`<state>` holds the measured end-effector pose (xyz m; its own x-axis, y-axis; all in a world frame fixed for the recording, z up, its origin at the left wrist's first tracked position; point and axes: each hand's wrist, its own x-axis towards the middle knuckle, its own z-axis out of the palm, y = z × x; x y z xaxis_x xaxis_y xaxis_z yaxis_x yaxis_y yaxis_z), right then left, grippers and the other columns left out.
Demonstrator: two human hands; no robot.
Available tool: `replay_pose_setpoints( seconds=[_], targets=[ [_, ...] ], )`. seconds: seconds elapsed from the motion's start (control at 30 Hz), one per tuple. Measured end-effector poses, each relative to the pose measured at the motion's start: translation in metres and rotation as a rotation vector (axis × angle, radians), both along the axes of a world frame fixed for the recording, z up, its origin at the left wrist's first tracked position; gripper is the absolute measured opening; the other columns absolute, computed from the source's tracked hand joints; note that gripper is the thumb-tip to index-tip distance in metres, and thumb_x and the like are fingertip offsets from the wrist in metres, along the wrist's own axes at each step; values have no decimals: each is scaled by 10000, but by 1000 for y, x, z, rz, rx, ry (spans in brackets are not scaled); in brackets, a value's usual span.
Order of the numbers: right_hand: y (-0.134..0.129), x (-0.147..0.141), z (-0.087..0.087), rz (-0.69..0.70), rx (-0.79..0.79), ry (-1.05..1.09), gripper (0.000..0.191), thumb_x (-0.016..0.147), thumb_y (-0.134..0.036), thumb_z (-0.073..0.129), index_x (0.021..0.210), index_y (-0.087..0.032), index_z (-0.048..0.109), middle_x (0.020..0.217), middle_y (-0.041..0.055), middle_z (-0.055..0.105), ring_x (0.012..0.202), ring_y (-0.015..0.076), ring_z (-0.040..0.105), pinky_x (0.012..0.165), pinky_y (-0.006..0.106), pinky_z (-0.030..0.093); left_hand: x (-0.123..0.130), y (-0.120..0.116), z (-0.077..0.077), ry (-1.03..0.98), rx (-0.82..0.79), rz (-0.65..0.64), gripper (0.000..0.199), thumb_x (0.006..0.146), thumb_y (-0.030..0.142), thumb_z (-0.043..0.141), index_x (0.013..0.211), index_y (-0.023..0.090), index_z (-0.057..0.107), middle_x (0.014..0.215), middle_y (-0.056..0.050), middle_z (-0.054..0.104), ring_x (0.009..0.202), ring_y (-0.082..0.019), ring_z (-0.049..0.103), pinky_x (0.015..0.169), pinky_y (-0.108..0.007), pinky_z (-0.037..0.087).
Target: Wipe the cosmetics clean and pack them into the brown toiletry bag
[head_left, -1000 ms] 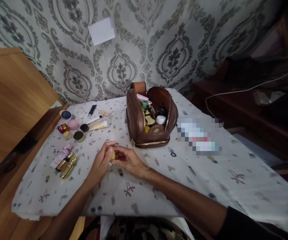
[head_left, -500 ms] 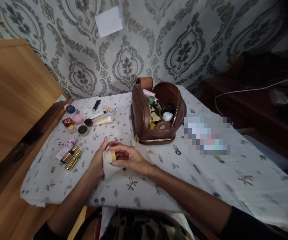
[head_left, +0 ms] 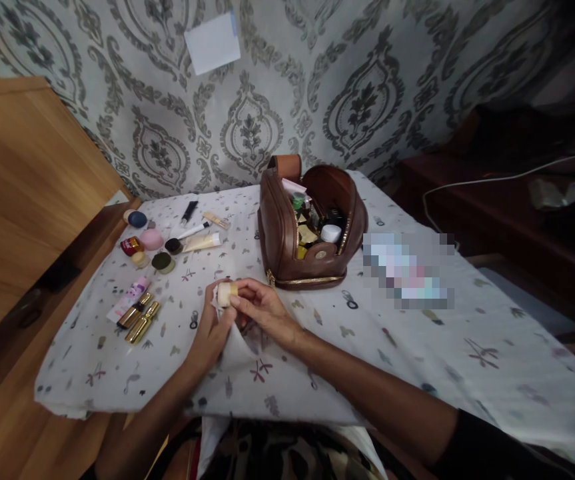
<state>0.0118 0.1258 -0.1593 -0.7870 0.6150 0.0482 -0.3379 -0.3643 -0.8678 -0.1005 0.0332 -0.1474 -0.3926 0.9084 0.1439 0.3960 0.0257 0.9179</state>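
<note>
Between my two hands, over the front of the table, is a small cream-coloured cosmetic jar with a gold lid. The fingers of my right hand pinch it at its lid end. My left hand is closed around a white cloth and presses it against the jar's pale end. Part of the cloth hangs below the hands. A brown leather makeup bag stands open beyond my right hand, with several jars and packets inside, among them a white-lidded jar.
Several cosmetics lie at left: gold lipstick tubes, a green jar, a pink makeup sponge, a cream tube. A blurred-out item lies right of the bag. A wooden panel borders the table's left.
The jar has moved slightly up and right, and my left thumb has come down from upright toward it. The cloth now hangs between the hands. The view has shifted slightly.
</note>
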Motion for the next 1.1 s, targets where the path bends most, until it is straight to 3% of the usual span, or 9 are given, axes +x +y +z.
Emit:
replay_pose_setpoints(
  seconds=[0.07,0.17,0.3,0.43,0.73,0.83,1.0,1.1],
  targets=[
    [1,1,2,-16,25,-39,456,733,-582,778,922,-185,656,763,-11,651,622,106,576,575,228,461,-1,-1,4,34,-29,-25,682,841,525,645,1363,179,376,1172,-114,645,1021,-242,649,912,-390,518],
    [2,3,6,-13,47,-114,482,742,-637,735,805,-165,655,659,-24,586,590,104,533,557,229,424,-6,0,9,231,-51,-24,679,764,444,741,1318,190,442,1146,-103,658,997,-255,658,901,-397,515],
    [1,5,10,15,42,-171,510,737,-668,709,708,-169,610,568,-47,507,494,84,457,483,220,364,-19,2,14,493,-52,-63,401,848,441,662,1162,223,541,1077,-71,703,972,-253,684,841,-363,527],
    [1,5,10,33,8,-157,518,738,-673,703,688,-167,603,548,-47,501,480,79,448,475,212,367,-33,4,21,717,-137,-163,352,872,479,635,1108,234,543,961,-48,732,829,-251,713,704,-320,518],
    [4,4,5,58,-34,-123,493,719,-622,757,800,-141,687,720,-1,627,528,75,529,530,224,436,-51,6,63,934,-255,-396,86,939,296,513,986,264,578,851,1,730,747,-207,713,644,-262,466],
    [4,4,9,31,-63,-98,480,697,-593,789,825,-143,686,754,14,670,555,85,580,527,216,426,-71,7,71,1098,-192,-316,151,935,280,491,1028,258,608,985,-42,744,798,-226,712,662,-281,474],
    [3,5,17,11,-80,-35,476,654,-556,835,863,-164,664,793,20,704,642,129,677,513,201,425,-99,10,75,1291,-120,21,395,957,456,474,1230,188,572,1097,-156,699,974,-340,677,758,-384,513],
    [2,9,27,24,-49,21,455,658,-515,848,894,-173,663,813,10,706,634,118,669,524,205,449,-92,14,74,1329,-43,31,566,947,542,473,1347,143,498,1200,-199,633,1113,-374,610,883,-454,505]
  ],
)
